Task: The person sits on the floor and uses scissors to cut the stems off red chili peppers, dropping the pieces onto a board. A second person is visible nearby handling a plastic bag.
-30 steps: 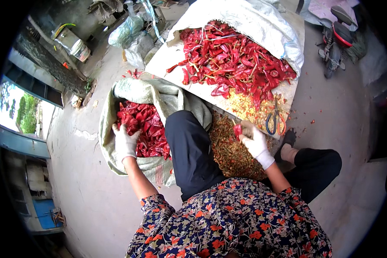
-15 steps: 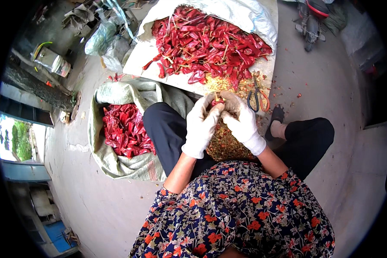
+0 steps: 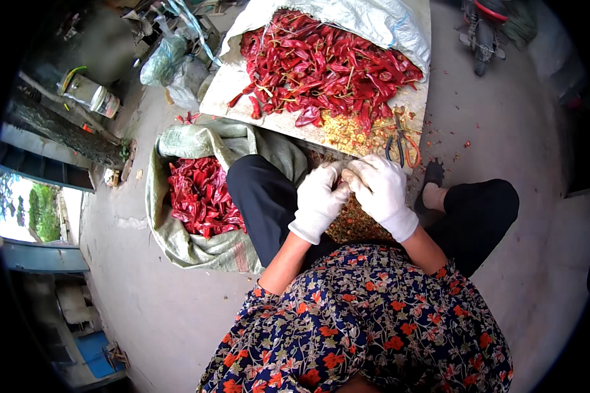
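Note:
My two hands, in white work gloves, meet in front of me above my lap. My left hand (image 3: 318, 202) is closed, its thumb and fingers bent inward. Against its fingertips, my right hand (image 3: 381, 191) is closed too, its back turned up. The red chili between them is now almost wholly hidden by the fingers. Below my hands, between my legs, lies a heap of brownish-green and reddish plant bits (image 3: 355, 224). Ahead, a large pile of dried red chilies (image 3: 328, 69) spills from a white woven sack (image 3: 373, 21) onto a pale board (image 3: 226, 92).
Left of my knee stands an open greenish woven sack (image 3: 166, 226) with red chilies (image 3: 203, 196) in it. Pliers with orange and dark handles (image 3: 401, 145) lie at the board's near right corner, beside yellowish seeds (image 3: 347, 133). A bucket (image 3: 103, 101) stands far left.
My right hand has turned, so its back now covers the red chili that showed between my fingertips. The whole view has shifted slightly, with things appearing farther right.

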Available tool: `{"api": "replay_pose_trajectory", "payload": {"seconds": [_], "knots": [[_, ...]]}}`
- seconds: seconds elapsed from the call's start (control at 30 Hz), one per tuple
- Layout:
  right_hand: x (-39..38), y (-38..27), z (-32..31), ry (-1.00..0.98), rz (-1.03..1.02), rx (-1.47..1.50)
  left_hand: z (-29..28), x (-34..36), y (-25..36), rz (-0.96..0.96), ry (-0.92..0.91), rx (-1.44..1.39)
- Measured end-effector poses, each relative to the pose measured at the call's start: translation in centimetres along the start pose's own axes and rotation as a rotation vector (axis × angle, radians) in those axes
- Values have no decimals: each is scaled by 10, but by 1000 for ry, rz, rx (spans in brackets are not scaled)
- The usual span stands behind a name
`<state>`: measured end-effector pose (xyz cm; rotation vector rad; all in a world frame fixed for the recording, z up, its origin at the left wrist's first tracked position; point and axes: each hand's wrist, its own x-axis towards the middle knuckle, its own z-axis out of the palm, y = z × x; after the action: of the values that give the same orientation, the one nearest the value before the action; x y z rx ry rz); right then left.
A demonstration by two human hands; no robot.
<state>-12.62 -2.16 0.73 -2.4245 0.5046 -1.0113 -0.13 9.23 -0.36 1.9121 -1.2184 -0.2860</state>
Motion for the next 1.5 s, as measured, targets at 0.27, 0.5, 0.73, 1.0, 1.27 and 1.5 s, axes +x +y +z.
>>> {"api": "replay_pose_trajectory", "payload": {"seconds": [0.27,0.5,0.73,1.0,1.27,1.5], "knots": [[2,26,6,116,1010,1938,-27,31,-11,598,-318,-23],[-21,99,13,-747,422,499,-123,129,-98,109,229,162],[-28,110,46,-842,405,-113,-174,251,-330,-311,272,403],[-33,118,60,-739,274,-174,-151,238,-371,-439,289,597],[2,71,35,-132,51,-194,-116,164,-78,-293,-44,-479],[18,49,13,-47,46,-2,-18,85,-23,-435,-374,-889]]}}
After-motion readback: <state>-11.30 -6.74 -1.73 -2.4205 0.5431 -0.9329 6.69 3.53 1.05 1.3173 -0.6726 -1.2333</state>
